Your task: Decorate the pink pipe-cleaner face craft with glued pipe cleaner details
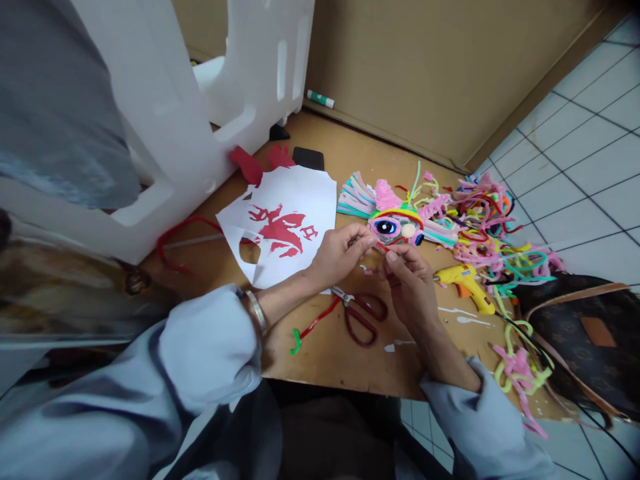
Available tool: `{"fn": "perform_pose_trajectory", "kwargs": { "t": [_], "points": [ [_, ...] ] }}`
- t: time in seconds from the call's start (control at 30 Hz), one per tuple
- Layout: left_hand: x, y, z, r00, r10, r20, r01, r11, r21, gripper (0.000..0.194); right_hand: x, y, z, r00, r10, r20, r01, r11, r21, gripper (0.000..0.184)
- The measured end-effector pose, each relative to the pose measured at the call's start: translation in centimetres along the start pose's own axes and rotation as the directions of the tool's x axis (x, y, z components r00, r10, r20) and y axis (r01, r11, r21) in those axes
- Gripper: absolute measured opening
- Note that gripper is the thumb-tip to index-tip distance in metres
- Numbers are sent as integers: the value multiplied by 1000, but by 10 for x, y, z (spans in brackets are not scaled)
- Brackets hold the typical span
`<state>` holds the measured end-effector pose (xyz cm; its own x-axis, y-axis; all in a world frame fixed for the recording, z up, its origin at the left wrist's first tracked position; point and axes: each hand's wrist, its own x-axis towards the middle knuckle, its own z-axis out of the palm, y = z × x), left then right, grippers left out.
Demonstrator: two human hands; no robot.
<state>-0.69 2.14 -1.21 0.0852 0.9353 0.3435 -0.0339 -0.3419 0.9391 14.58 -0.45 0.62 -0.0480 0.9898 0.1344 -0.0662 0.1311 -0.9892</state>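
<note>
My left hand [346, 252] and my right hand [407, 273] meet over the table, both closed in a pinch. A short red pipe cleaner [382, 247] runs between their fingertips. Just behind them lies a pipe-cleaner animal figure [397, 225] with big blue-and-pink eyes, pink ears and a fringe of striped strands. Scissors [361, 320] with dark red handles rest on the table below my hands. Beside the scissors is a red pipe cleaner [320, 317] with a green end [295, 341]. White paper [315, 193] with red cut shapes [283, 233] spreads to the left of my left hand.
A yellow glue gun [467, 283] lies right of my right hand, near a pile of colourful pipe cleaners [493, 227]. A brown patterned bag [585, 333] sits at the right edge. At the back are a dark phone-like object [309, 159], a green-and-white marker [321, 99] and a white plastic chair [165, 120].
</note>
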Motion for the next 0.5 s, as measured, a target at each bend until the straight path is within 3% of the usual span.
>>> {"fn": "perform_pose_trajectory", "kwargs": {
  "t": [0.1, 0.27, 0.4, 0.5],
  "points": [
    [1, -2, 2, 998, -51, 32, 55, 988, -146, 25, 3, -2, -5, 997, -74, 4, 73, 986, -149, 24],
    [3, -6, 4, 992, -125, 22, 126, 950, -286, 22, 6, -2, -9, 980, -201, -5, 169, 837, -521, 15],
    [3, -7, 4, 995, -95, -21, 86, 960, -266, 13, 7, 0, -9, 946, -317, -64, 205, 742, -638, 13],
    [3, -7, 5, 997, -60, -41, 49, 968, -245, 10, 7, 0, -10, 931, -355, -88, 214, 724, -656, 13]
  ]
}}
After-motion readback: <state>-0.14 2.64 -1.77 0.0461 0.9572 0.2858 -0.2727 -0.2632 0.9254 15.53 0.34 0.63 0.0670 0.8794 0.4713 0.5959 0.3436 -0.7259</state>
